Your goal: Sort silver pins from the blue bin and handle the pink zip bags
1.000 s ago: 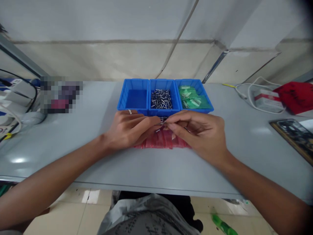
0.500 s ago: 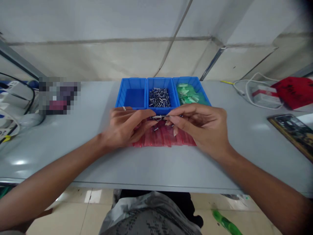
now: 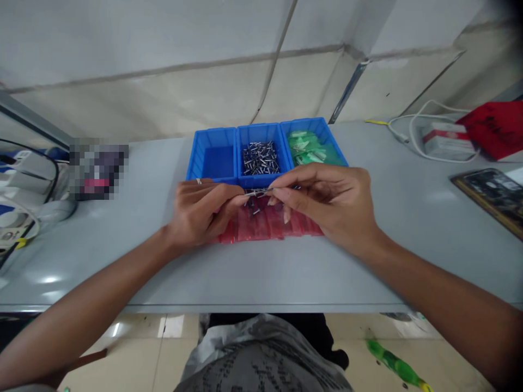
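My left hand (image 3: 202, 211) and my right hand (image 3: 327, 204) meet fingertip to fingertip above a red plastic sheet (image 3: 265, 226) on the grey table (image 3: 261, 272). Both pinch a small metal pin (image 3: 256, 191) between them. A few loose pins lie on the red sheet just below. Right behind the hands stand three blue bins: the left bin (image 3: 212, 158) holds nothing I can see, the middle bin (image 3: 260, 155) holds several metal pins, the right bin (image 3: 312, 147) holds green packets. A ring sits on a left finger.
White cables and a white box (image 3: 445, 139) lie at the back right beside a red bag (image 3: 496, 128). A dark framed board (image 3: 490, 198) rests at the right edge. Cables and devices (image 3: 24, 185) crowd the left. A green object (image 3: 394, 365) lies on the floor.
The view has tilted slightly, so bins and hands sit a little higher and to the left. The hands stay joined on the pin, with fingers shifting only a little.
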The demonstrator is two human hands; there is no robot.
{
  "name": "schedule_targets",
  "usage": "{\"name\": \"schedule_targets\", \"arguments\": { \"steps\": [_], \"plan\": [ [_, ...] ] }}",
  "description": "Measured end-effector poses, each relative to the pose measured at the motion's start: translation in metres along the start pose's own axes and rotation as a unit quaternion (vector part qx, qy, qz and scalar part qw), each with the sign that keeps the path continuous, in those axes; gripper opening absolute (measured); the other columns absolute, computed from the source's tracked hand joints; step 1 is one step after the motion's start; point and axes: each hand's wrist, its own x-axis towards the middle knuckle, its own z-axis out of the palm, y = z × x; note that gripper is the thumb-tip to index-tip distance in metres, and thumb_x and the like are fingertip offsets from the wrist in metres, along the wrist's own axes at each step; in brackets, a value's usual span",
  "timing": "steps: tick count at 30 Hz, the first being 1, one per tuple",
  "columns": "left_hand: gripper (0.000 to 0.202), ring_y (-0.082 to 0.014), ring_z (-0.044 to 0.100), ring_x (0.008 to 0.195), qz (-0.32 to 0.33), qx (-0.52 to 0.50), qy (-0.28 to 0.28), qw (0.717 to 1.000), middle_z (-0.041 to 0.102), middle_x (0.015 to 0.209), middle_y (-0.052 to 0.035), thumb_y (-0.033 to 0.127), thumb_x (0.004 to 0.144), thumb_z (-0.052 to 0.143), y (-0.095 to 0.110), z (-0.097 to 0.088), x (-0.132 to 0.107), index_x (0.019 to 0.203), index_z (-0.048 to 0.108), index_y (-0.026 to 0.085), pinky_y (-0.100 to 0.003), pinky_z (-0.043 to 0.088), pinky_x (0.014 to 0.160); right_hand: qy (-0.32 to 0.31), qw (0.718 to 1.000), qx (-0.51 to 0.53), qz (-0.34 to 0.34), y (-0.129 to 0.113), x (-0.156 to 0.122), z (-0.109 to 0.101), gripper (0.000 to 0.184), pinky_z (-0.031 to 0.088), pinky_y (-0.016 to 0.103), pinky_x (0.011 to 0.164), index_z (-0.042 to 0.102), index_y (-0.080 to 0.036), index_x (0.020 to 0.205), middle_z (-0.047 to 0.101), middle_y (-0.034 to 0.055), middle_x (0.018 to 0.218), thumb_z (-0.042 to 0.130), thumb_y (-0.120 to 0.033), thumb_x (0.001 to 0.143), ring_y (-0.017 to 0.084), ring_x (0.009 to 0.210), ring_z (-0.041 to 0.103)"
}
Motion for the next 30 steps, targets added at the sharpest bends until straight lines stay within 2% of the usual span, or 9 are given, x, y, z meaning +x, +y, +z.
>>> {"name": "schedule_targets", "arguments": {
  "steps": [5, 9, 13, 16, 18, 21, 22, 26, 30],
  "plan": [
    [0.015, -0.0072, 0.054, 0.047, -0.027, -0.005, 0.008, 1.000, 0.063, 0.058, 0.0062, 0.034, 0.101, 0.067, 0.000, 0.001, 0.000, 0.095, 0.066, 0.019, -0.022, 0.041, 0.049, -0.010, 1.000, -0.009, 0.005, 0.001, -0.001, -0.001, 0.007, 0.057, 0.025, 0.050, 0.082, -0.025, 0.095, 0.077, -0.0004, 0.084, 0.082, -0.023, 0.088, 0.011, 0.060, 0.068],
    [0.025, -0.0075, 0.047, 0.045, -0.025, -0.037, -0.022, 0.999, 0.055, 0.054, 0.0059, 0.027, 0.105, 0.057, 0.001, -0.001, 0.001, 0.081, 0.061, 0.020, -0.026, 0.036, 0.049, 0.015, 1.000, -0.005, 0.002, 0.008, 0.003, -0.003, 0.007, 0.061, 0.027, 0.055, 0.082, -0.024, 0.094, 0.079, 0.0009, 0.085, 0.082, -0.023, 0.088, 0.013, 0.065, 0.071],
    [0.037, -0.0080, 0.039, 0.044, -0.018, -0.052, -0.023, 0.998, 0.045, 0.051, 0.0062, 0.021, 0.103, 0.057, 0.002, -0.002, 0.002, 0.068, 0.046, 0.021, -0.029, 0.029, 0.048, 0.054, 0.998, 0.015, -0.010, 0.014, 0.011, -0.009, 0.020, 0.064, 0.030, 0.060, 0.079, -0.027, 0.114, 0.081, 0.0045, 0.109, 0.074, -0.024, 0.095, 0.020, 0.089, 0.077],
    [0.039, -0.0081, 0.034, 0.046, -0.005, -0.041, -0.024, 0.999, 0.038, 0.053, 0.0070, 0.016, 0.099, 0.061, 0.001, -0.002, 0.002, 0.066, 0.041, 0.021, -0.029, 0.027, 0.049, 0.005, 0.993, -0.098, -0.065, 0.014, 0.012, -0.015, 0.029, 0.065, 0.032, 0.064, 0.074, -0.028, 0.126, 0.081, 0.0038, 0.114, 0.067, -0.021, 0.099, 0.018, 0.084, 0.077],
    [0.039, -0.0083, 0.032, 0.048, -0.001, -0.040, -0.031, 0.999, 0.036, 0.054, 0.0071, 0.013, 0.097, 0.063, 0.001, -0.002, 0.002, 0.066, 0.040, 0.021, -0.029, 0.026, 0.051, -0.081, 0.952, -0.258, -0.145, 0.015, 0.011, -0.016, 0.026, 0.066, 0.036, 0.074, 0.076, -0.025, 0.122, 0.081, 0.0049, 0.110, 0.064, -0.018, 0.100, 0.019, 0.086, 0.076],
    [0.039, -0.0086, 0.029, 0.051, 0.007, -0.040, -0.033, 0.999, 0.035, 0.056, 0.0070, 0.011, 0.094, 0.066, 0.000, -0.002, 0.002, 0.067, 0.039, 0.021, -0.029, 0.026, 0.052, -0.231, 0.829, -0.462, -0.214, 0.022, 0.008, -0.017, 0.023, 0.064, 0.048, 0.090, 0.078, -0.015, 0.116, 0.079, 0.0120, 0.113, 0.060, -0.016, 0.101, 0.029, 0.104, 0.074],
    [0.039, -0.0087, 0.029, 0.051, 0.008, -0.038, -0.032, 0.999, 0.035, 0.056, 0.0069, 0.011, 0.093, 0.066, 0.000, -0.002, 0.002, 0.066, 0.039, 0.021, -0.029, 0.026, 0.052, -0.259, 0.803, -0.493, -0.212, 0.025, 0.007, -0.018, 0.024, 0.063, 0.049, 0.091, 0.077, -0.013, 0.116, 0.078, 0.0135, 0.113, 0.059, -0.015, 0.102, 0.030, 0.106, 0.073],
    [0.040, -0.0087, 0.029, 0.051, 0.013, -0.028, -0.041, 0.999, 0.035, 0.056, 0.0066, 0.011, 0.093, 0.066, 0.001, -0.001, 0.002, 0.065, 0.039, 0.020, -0.029, 0.027, 0.052, -0.271, 0.789, -0.515, -0.197, 0.034, 0.007, -0.020, 0.027, 0.062, 0.043, 0.088, 0.075, -0.016, 0.118, 0.076, 0.0107, 0.106, 0.056, -0.010, 0.101, 0.026, 0.097, 0.072],
    [0.040, -0.0088, 0.030, 0.051, 0.017, -0.023, -0.037, 0.999, 0.037, 0.055, 0.0064, 0.013, 0.093, 0.066, 0.001, 0.000, 0.002, 0.064, 0.040, 0.020, -0.029, 0.027, 0.051, -0.258, 0.773, -0.532, -0.231, 0.032, 0.007, -0.021, 0.026, 0.061, 0.040, 0.086, 0.075, -0.017, 0.116, 0.075, 0.0104, 0.106, 0.054, -0.009, 0.102, 0.026, 0.099, 0.070]
  ]
}}
